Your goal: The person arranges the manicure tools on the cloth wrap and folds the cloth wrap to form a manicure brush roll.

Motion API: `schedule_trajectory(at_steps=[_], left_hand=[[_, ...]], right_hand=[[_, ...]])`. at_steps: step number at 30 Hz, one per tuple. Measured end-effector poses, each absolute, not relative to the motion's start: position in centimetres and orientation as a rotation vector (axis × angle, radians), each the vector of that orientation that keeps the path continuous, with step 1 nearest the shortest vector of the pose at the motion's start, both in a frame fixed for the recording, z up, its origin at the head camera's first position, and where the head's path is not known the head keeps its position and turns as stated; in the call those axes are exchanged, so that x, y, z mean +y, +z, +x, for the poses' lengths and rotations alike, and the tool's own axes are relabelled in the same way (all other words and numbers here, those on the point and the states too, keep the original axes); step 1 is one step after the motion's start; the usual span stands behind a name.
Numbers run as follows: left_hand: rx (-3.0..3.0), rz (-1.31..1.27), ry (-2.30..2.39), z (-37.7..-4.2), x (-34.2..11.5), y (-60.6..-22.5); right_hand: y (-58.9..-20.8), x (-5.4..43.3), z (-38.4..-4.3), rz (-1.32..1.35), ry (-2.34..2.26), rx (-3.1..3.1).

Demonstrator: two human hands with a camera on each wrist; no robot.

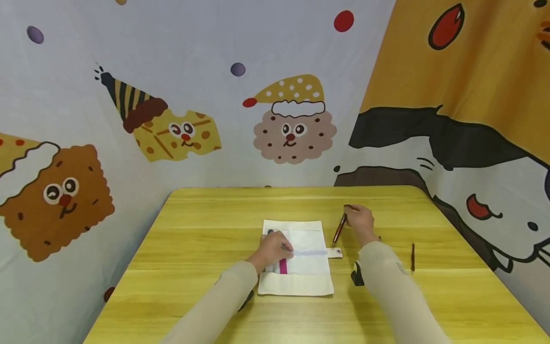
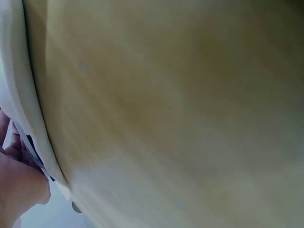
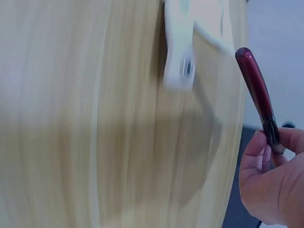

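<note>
Fingers of your right hand (image 3: 275, 185) close in a pinch on the dark red brush (image 3: 257, 88), gripping it at its black ferrule and bristle end. Its rounded handle end points away from the grip; in the head view it slants down toward you, apart from the white case (image 1: 309, 285) and near that case's upper right side. Fingers of your left hand (image 1: 271, 249) bend over the case at the left end of its pale strap (image 1: 311, 252); whether they pinch the strap or something beneath it, you cannot tell.

Nearest to you, 2 pale sleeves (image 1: 388, 282) reach forward across the table (image 1: 206, 224). Between them the case lies open and flat, its folded pocket along the near edge. Just below your left hand a magenta strip (image 1: 283, 266) shows above the pocket. From the right side of the case projects a white tab (image 1: 335, 252) bearing 1 round snap. To the right of your right forearm, well apart from the case, 1 slim brown stick (image 1: 413, 258) lies lengthwise on the wood.

Beyond the table hangs a printed cloth (image 1: 206, 48): a biscuit, a cheese wedge and a round cookie, all 3 in party hats, with a black-and-white animal at right.
</note>
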State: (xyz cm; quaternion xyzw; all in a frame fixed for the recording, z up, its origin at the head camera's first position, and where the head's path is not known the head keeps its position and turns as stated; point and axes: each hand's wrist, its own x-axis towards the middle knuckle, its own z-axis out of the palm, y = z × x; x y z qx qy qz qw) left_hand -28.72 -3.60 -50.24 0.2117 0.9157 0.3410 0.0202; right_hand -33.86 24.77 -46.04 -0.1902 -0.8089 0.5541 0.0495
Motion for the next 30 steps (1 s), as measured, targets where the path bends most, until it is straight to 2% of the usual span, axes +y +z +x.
schedule_trajectory(at_steps=[6, 15, 30], left_hand=[[2.847, 0.667, 1.055, -28.8, -3.7, -50.0], [2.868, 0.688, 1.061, -28.7, -3.7, -50.1], [2.881, 0.749, 1.067, -28.7, -3.8, -50.3]], right_hand=[[-47.0, 20.6, -34.9, -0.575, 1.836, -2.300], [-48.5, 15.9, -34.5, -0.565, 1.881, -2.315], [-50.2, 14.3, -34.1, -0.368, 1.922, -2.456]])
